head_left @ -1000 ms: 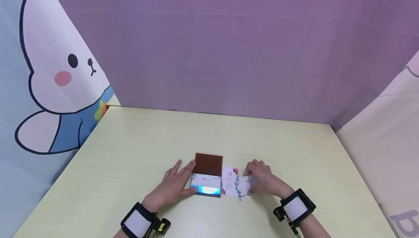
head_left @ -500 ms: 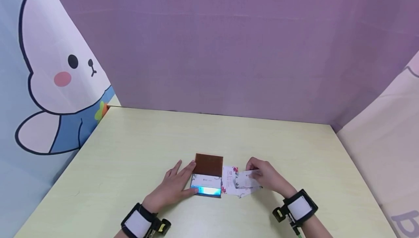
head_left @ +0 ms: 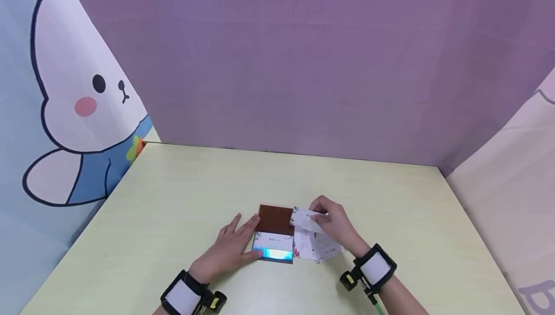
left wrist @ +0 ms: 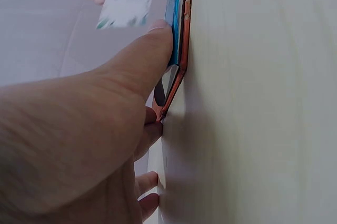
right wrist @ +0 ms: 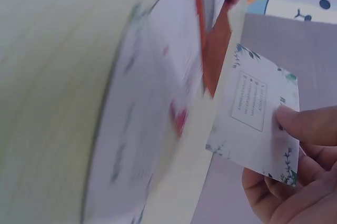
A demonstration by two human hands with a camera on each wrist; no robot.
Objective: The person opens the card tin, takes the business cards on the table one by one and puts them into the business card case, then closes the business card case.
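A small card case lies open on the pale table, its brown lid back and a card in its tray above a shiny blue edge. My left hand lies flat beside the case, fingers straight. Its thumb presses the blue edge. My right hand pinches one white floral card and holds it raised just right of the lid. In the right wrist view the thumb lies on that card. A loose pile of cards lies under it.
Purple cloth walls close off the back of the table, a rabbit-print cloth the left and a pale cloth the right. Black bands with white patches sit on both wrists.
My right hand has picked one card off the pile and carried it up and left, to the case's lid. The left hand and the case have stayed put.
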